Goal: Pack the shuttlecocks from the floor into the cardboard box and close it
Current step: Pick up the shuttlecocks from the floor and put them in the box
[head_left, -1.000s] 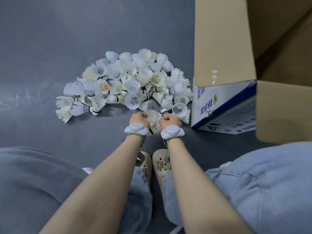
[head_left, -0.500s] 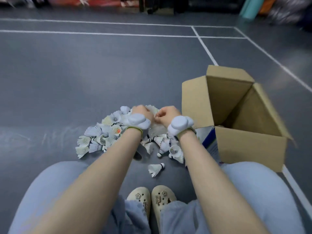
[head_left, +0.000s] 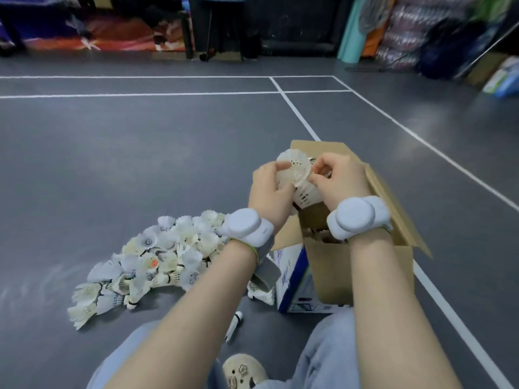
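My left hand (head_left: 271,189) and my right hand (head_left: 338,181) together grip a bunch of white shuttlecocks (head_left: 297,175), held above the open top of the cardboard box (head_left: 362,270). The box stands on the floor at my right knee with its flaps up; a few feathers show inside it. A large pile of shuttlecocks (head_left: 157,259) lies on the grey floor to the left of the box. One loose shuttlecock (head_left: 234,325) lies near my feet, and another (head_left: 262,294) sits against the box's left side.
Both wrists wear white sensor bands. White court lines (head_left: 297,110) cross the grey floor. Bags, rolled mats and a table leg stand along the far wall (head_left: 393,32). My knees and shoes (head_left: 244,370) fill the bottom of the view.
Both hands have risen from the pile and moved right with a bunch of shuttlecocks, now over the box. My head has tilted up, showing more of the hall.
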A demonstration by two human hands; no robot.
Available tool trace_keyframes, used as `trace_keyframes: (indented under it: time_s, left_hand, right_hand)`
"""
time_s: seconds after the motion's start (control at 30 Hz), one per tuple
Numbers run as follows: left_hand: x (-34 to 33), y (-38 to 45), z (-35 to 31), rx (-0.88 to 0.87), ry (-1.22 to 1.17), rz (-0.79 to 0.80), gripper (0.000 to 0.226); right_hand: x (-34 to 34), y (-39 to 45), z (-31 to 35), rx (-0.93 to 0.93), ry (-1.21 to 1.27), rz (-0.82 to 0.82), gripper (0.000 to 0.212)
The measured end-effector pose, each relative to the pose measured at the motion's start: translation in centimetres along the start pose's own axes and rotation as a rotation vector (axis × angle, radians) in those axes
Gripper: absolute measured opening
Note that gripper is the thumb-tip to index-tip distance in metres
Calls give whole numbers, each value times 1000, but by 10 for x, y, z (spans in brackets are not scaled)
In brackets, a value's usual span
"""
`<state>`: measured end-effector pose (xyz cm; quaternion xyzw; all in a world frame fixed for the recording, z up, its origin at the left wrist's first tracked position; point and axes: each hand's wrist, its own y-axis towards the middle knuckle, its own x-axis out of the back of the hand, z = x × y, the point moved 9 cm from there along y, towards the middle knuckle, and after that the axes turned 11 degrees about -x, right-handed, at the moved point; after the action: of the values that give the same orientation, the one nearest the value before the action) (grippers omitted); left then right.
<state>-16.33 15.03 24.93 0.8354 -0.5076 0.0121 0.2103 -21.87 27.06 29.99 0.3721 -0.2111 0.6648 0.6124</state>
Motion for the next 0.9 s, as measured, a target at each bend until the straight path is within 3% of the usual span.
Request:
trace_keyframes:
  time_s: [0.17, 0.4, 0.57, 0.9]
  left_hand:
    - [-58, 7, 5, 25, -103, 96, 37]
    - [-74, 3, 38, 80, 209, 209, 37]
    - [-50, 3, 47, 83, 224, 185, 27]
    - [41, -13, 85, 139, 387, 191, 30]
  right_hand:
    - [18, 14, -50, -135, -91, -69, 8]
    - [1, 23, -82, -305, -247, 57, 25]
    - [-5, 22, -58, -219, -129, 12, 23]
    - [-107, 7, 15, -52, -149, 356, 23]
